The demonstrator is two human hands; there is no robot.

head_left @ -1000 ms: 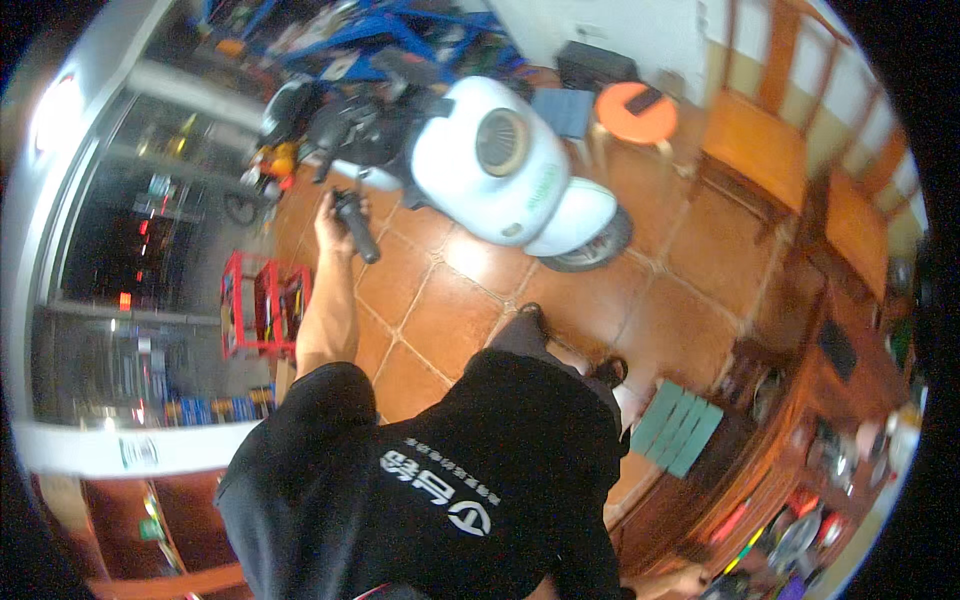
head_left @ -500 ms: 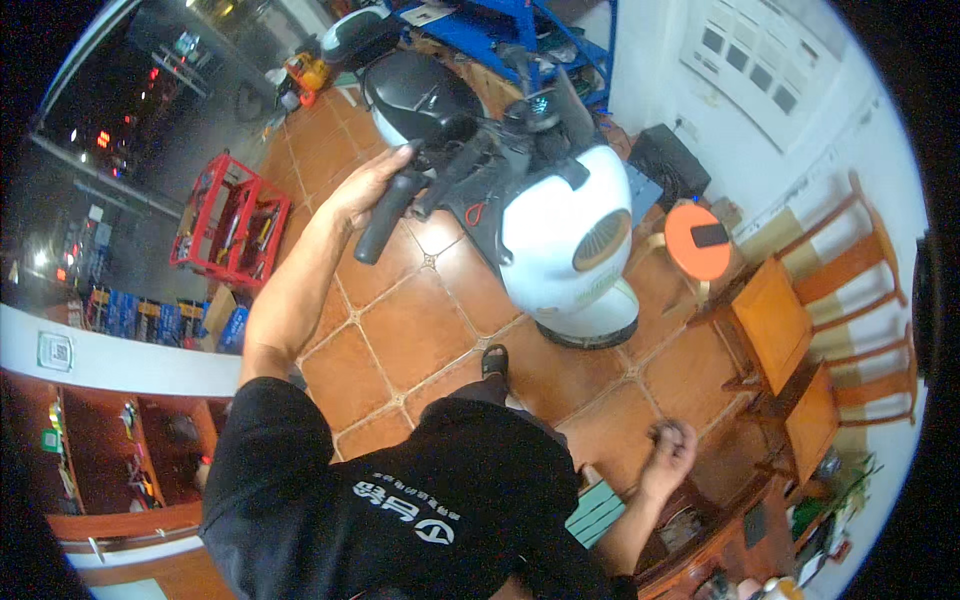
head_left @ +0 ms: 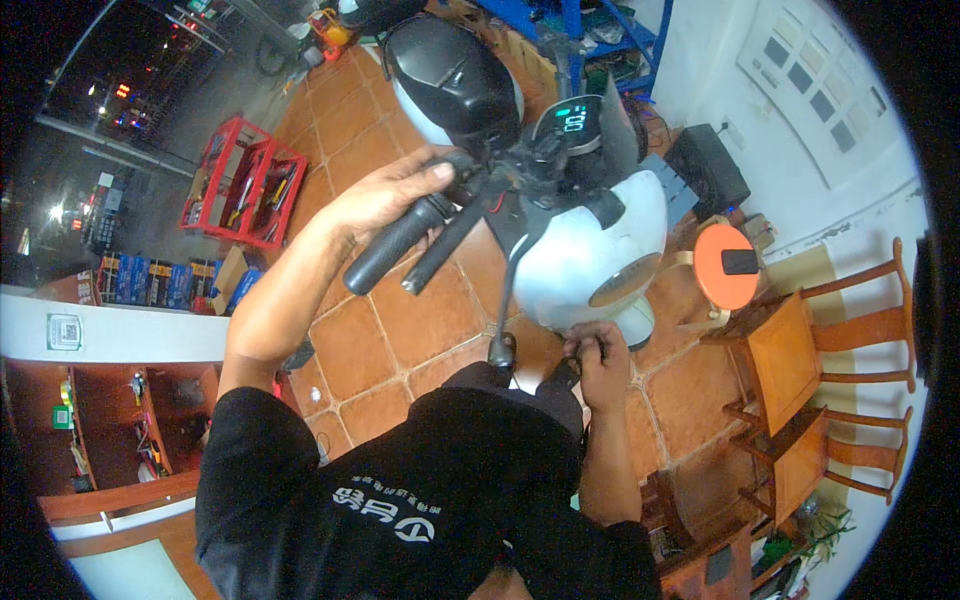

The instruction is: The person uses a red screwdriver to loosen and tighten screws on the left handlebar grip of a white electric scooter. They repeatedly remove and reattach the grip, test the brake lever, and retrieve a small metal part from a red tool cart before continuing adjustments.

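Note:
A white and black electric scooter (head_left: 575, 235) stands before me, its dashboard display (head_left: 570, 122) lit. My left hand (head_left: 395, 200) is wrapped round the inner end of the black handlebar grip (head_left: 395, 248), its thumb on top by the switch housing. Alongside the grip runs a dark bar-like lever (head_left: 437, 252). My right hand (head_left: 605, 365) is low by the scooter's white front shell, fingers curled together. Something dark shows at those fingertips, but I cannot make out what it is. A dark rod (head_left: 512, 285) slants down from the handlebar area.
On the left stands a red tool rack (head_left: 243, 180), with several blue boxes (head_left: 160, 280) below it. Beyond the scooter's front is an orange round stool (head_left: 722, 268) with a dark object on its seat. Wooden chairs (head_left: 775, 345) line the right wall. Blue shelving (head_left: 610, 50) stands behind.
My right hand has come up and left, from beside the green slatted thing to the scooter's front. My left hand stays on the handlebar, which now looks nearer. The display has come into clearer view.

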